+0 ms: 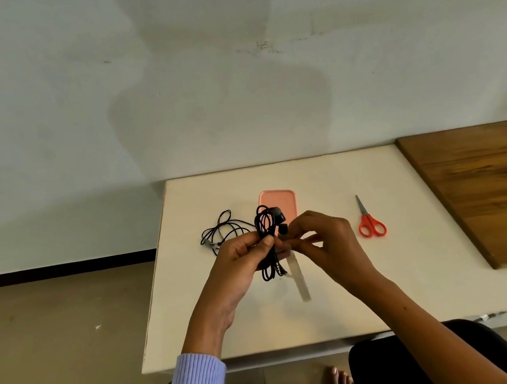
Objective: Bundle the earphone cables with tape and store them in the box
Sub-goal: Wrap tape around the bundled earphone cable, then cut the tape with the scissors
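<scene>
Head view: white table [342,303] against pale wall [70,103] (stained), tan floor [54,333].

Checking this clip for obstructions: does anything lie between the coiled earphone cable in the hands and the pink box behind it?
Nothing visible does. The coiled black earphone cable, gripped by the left hand, sits just in front of the pink rectangular box. The red-handled scissors lie off to the right.
</scene>
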Tool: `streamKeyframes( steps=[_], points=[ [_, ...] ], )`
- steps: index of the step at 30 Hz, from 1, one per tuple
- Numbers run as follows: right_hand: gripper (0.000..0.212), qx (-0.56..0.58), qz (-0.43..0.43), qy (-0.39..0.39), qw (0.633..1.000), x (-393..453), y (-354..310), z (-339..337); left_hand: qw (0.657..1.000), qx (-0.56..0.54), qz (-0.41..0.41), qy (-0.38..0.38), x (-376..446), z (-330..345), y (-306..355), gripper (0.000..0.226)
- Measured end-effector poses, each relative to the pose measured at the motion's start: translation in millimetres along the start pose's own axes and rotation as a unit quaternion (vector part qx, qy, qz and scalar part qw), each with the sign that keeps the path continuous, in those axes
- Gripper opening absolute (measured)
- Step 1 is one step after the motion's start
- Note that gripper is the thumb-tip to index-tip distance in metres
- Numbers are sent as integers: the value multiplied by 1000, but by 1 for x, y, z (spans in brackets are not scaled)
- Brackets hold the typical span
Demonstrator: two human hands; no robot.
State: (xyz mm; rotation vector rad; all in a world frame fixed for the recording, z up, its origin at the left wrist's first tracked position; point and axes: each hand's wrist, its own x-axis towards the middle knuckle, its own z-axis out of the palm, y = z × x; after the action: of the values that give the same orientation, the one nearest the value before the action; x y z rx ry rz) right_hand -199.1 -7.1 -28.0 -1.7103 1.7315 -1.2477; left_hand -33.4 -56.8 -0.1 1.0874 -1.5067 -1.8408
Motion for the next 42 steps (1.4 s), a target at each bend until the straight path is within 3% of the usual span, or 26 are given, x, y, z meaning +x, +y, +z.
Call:
streamKeyframes(
  steps=[3,6,9,12,16,19,25,30,35,42],
  points=[
    [12,41,50,1,998,2,-1,-1,1000,-5,-14,5,0,-1,-1,22],
    [36,103,104,-9,989,5,-5,-3,998,-45,-36,10,0,-3,0,22],
    [37,174,158,-74,969,8,-4,-11,994,-93,-50,14,1,-7,2,21],
    [45,96,109,-154,977,7,-1,-14,990,-124,-58,18,1,-11,3,22],
    [33,41,69,-130,988,7,6,0,990,-122,-64,15,0,-9,3,22],
    [23,15,92,-100,991,8,16,11,991,-119,-47,34,-1,-9,4,21],
    [22,-51,134,-141,980,3,28,19,982,-181,-21,50,-1,-14,7,18],
    [16,-58,221,-148,962,-5,34,20,975,-217,2,51,-9,-9,12,18],
    [12,-148,205,-153,956,-12,32,14,978,-203,15,46,-29,6,14,16],
    [17,-150,201,-141,958,-23,36,11,986,-150,32,71,-43,25,18,18]
  ],
)
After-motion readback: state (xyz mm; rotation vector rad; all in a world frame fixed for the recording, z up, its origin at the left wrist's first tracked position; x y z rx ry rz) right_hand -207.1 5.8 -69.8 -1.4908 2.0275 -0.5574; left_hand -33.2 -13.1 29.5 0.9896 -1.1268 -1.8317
